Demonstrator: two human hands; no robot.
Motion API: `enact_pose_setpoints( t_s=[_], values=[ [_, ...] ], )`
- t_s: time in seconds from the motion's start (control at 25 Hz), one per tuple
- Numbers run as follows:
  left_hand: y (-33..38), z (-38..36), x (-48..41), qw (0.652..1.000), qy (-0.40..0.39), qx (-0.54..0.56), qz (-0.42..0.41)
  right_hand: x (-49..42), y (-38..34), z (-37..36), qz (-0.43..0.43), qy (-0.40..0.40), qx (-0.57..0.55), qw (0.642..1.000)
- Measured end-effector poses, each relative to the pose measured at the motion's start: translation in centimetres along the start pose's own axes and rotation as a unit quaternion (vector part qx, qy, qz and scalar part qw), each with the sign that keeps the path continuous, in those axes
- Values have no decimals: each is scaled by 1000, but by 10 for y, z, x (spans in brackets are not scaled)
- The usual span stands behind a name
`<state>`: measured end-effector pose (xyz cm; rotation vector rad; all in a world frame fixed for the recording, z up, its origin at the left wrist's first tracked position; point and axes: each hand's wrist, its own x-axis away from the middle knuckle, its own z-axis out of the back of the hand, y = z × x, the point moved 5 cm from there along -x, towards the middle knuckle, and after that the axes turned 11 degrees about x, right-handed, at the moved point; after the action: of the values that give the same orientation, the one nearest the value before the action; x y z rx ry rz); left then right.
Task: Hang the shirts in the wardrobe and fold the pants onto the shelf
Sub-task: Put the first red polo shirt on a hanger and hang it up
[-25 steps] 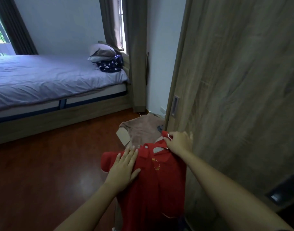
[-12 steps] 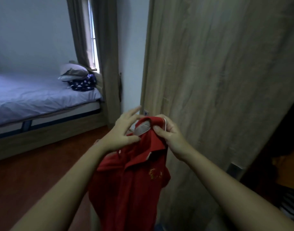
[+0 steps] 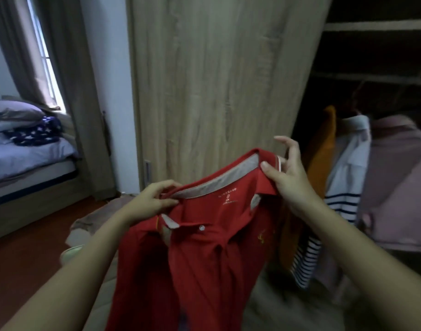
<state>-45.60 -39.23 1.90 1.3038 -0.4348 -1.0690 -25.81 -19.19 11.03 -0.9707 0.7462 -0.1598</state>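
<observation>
The red polo shirt [image 3: 204,247] with its grey-lined collar is held up before the pale wood-grain wardrobe door [image 3: 216,80], the left hand [image 3: 152,201] pinching one collar end and the right hand [image 3: 288,177] pinching the other, thumb on top. It is not yet hung and no hanger shows in it, while an orange top [image 3: 321,168], a white navy-striped shirt [image 3: 348,177] and a dusty-pink shirt [image 3: 400,177] hang inside the open wardrobe [image 3: 372,103]; no folded pants show on its dim wooden shelves [image 3: 376,26]. A brown garment [image 3: 95,218] lies heaped at the door's foot, with reddish wooden floor [image 3: 25,263] and a grey-sheeted bed [image 3: 25,158] to the left.
</observation>
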Motion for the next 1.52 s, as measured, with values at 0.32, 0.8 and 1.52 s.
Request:
enact_pose_setpoints(
  t_s=[0.32, 0.8, 1.52],
  values=[
    [80, -69, -30, 990, -8, 133, -53, 41, 17, 72, -60, -67, 290, 953],
    [78, -169, -88, 929, 54, -360, -63, 100, 39, 172, -169, 57, 592, 786],
    [246, -435, -242, 986, -10, -17, -165, 89, 48, 328, -230, 34, 418, 878]
  ],
)
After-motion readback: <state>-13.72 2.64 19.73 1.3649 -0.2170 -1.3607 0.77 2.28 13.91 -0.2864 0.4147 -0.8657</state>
